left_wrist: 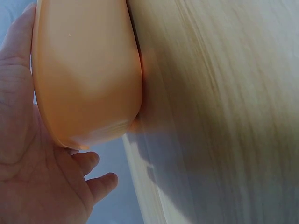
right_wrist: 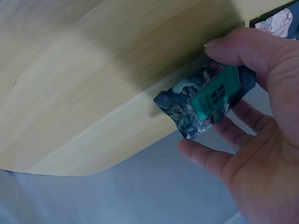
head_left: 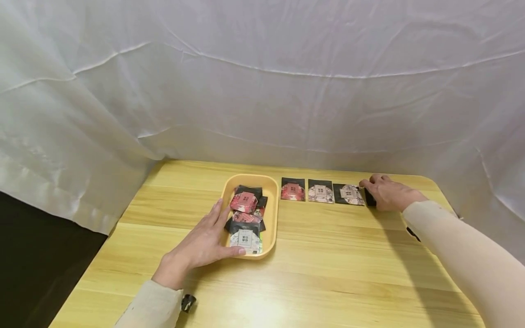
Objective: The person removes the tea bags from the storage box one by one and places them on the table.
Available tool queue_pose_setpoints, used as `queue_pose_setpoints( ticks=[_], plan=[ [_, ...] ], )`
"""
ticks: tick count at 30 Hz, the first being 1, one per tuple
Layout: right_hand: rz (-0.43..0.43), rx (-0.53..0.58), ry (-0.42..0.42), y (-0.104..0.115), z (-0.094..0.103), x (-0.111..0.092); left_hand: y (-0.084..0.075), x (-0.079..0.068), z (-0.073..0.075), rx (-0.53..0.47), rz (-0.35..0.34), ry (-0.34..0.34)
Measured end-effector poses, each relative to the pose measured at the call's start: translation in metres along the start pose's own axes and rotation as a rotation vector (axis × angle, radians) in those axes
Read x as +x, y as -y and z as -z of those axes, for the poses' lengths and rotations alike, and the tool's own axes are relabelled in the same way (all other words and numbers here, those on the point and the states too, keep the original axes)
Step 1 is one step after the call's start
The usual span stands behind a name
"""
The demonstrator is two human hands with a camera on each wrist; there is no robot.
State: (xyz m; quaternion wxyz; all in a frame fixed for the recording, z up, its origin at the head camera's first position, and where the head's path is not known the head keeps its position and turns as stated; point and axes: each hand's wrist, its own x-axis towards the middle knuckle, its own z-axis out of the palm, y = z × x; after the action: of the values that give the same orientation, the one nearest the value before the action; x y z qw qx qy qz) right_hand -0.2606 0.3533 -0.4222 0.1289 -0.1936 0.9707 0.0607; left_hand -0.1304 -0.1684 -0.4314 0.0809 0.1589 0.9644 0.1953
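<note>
My left hand [head_left: 203, 237] rests along the left side of a yellow plastic tray [head_left: 271, 223], fingers stretched over its rim and thumb on the near end. Inside the tray lie several small printed sachets, among them one with a red label [head_left: 244, 200] and one with a white label [head_left: 245, 238]. At the far right of the table, my right hand [head_left: 389, 193] pinches a dark patterned sachet with a green label [right_wrist: 217, 95] between thumb and fingers. Beside it, a sachet with a pale label [head_left: 348, 194] lies sideways at the end of a row.
Left of that sachet in the row lie an upright pale-label sachet [head_left: 321, 191] and a red-label sachet [head_left: 293, 189], close to the tray. They sit near the back edge of the wooden table [head_left: 328, 273]. A white cloth [head_left: 262, 114] hangs behind it.
</note>
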Motion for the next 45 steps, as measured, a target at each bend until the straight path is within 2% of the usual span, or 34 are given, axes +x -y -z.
queue_pose_setpoints(
  ticks=[7, 16, 22, 24, 29, 36, 45],
  plan=[
    [-0.019, 0.000, 0.030, 0.002, -0.003, 0.004, 0.001, -0.001, -0.001, -0.007, 0.004, -0.006],
    [0.014, -0.026, 0.000, 0.001, -0.005, 0.010, 0.000, -0.004, -0.002, -0.006, 0.014, -0.008],
    [0.036, -0.037, -0.025, 0.006, 0.005, 0.006, -0.003, -0.002, -0.004, 0.003, 0.007, -0.016],
    [0.056, -0.040, -0.062, 0.011, 0.011, 0.005, -0.005, 0.001, -0.005, 0.004, 0.005, -0.014],
    [0.156, -0.051, -0.222, 0.037, 0.021, 0.010, -0.009, 0.005, -0.006, 0.008, 0.001, -0.010],
    [0.248, -0.029, -0.397, 0.089, 0.034, 0.031, -0.014, 0.010, -0.004, 0.048, -0.004, -0.014],
    [0.282, 0.068, -0.438, 0.165, 0.066, 0.050, -0.016, 0.012, -0.008, 0.019, 0.004, -0.019]
  ],
)
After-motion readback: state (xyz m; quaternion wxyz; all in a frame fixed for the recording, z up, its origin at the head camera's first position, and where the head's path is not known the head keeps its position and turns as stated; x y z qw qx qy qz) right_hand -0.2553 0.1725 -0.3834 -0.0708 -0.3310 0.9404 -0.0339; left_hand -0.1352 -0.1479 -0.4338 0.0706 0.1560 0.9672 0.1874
